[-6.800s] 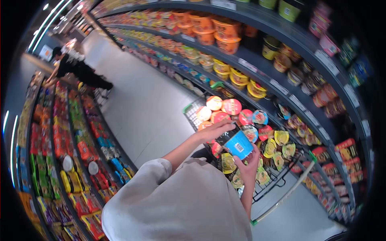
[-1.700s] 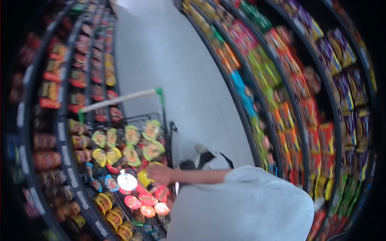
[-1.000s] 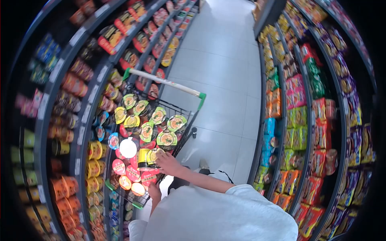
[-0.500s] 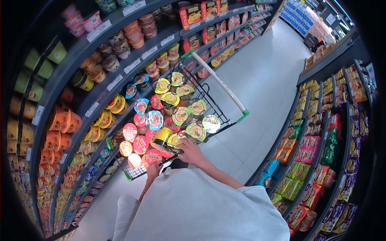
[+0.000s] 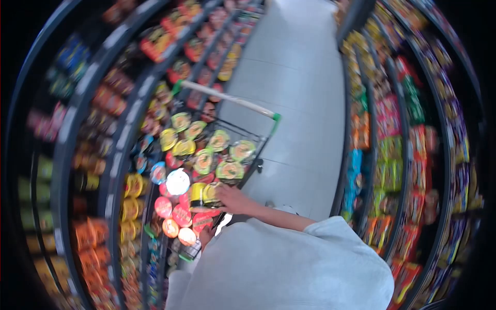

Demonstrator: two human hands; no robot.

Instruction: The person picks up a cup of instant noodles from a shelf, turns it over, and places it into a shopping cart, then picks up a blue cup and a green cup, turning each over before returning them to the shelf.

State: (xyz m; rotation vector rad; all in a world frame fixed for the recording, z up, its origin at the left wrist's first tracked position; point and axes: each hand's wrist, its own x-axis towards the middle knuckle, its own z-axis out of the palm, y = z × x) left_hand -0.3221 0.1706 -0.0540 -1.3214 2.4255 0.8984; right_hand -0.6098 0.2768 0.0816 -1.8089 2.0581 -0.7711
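A wire shopping cart stands before me, heaped with instant noodle cups with green, yellow, blue and red lids. My right hand is closed over the side of a yellow instant noodle cup, its fingers curved on the lid edge. Another yellow-banded cup lies tipped against it on the left. Low at the cart's near side is my left hand, beside a red-lidded cup. Blur and my shirt hide most of its fingers. One lid glares white.
Shelves of cup noodles curve along the left, close to the cart. Shelves of bagged noodles line the right. Tiled floor runs between them. The cart's white handle bar with green ends is at the far side.
My view has swung to the right, so the cart and left shelves appear further left and blurred. My right hand stays at the yellow cup, my left hand at the cart's near side.
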